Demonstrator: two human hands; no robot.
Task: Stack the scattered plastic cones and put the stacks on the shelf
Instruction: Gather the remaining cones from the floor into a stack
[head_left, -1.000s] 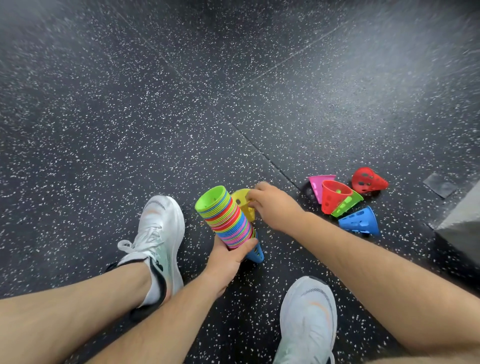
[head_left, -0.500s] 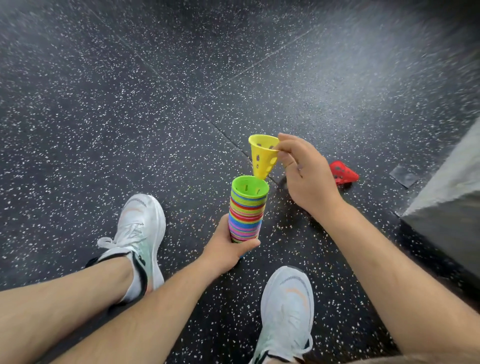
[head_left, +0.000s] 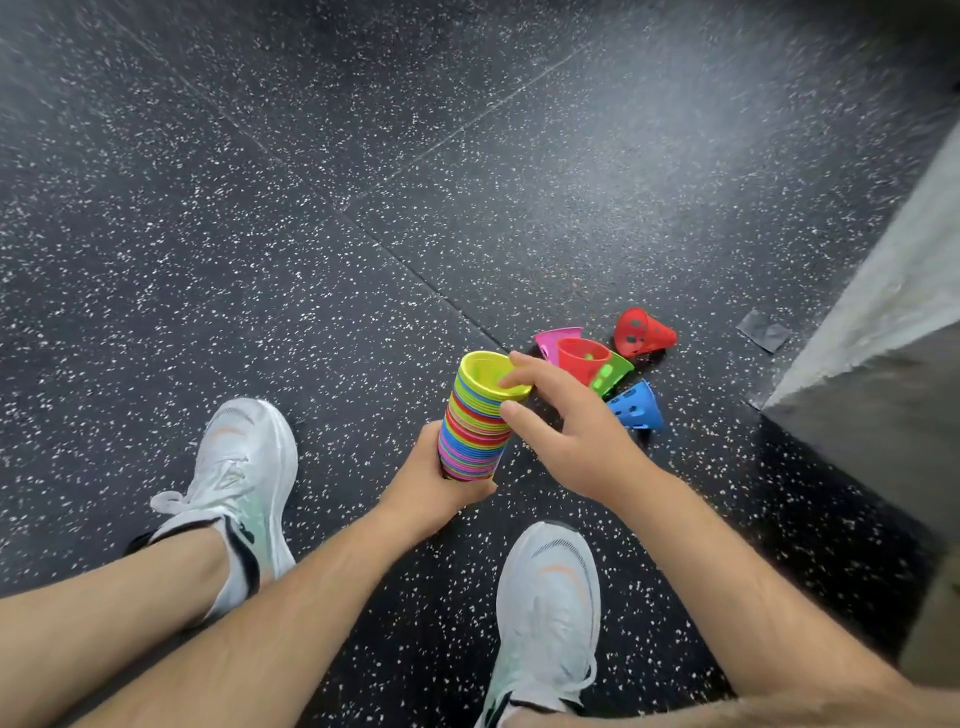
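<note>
No legible writing on any item. Speckled floor (head_left: 260, 208). The left hand (head_left: 431, 493) wraps the base of the cone stack (head_left: 475, 421). The right hand (head_left: 561, 431) pinches the yellow cone (head_left: 480, 369), earlier held above, now seated on top. Loose cones (head_left: 597, 364) lie just beyond the stack.

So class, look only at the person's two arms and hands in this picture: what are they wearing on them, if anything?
Nothing. Both forearms are bare as far up as the frame shows, with no sleeve in view. The left hand and right hand have no gloves, and no rings, watch or wristband can be seen. Further down, each foot wears a white trainer, with a low white sock at the left ankle.
</note>
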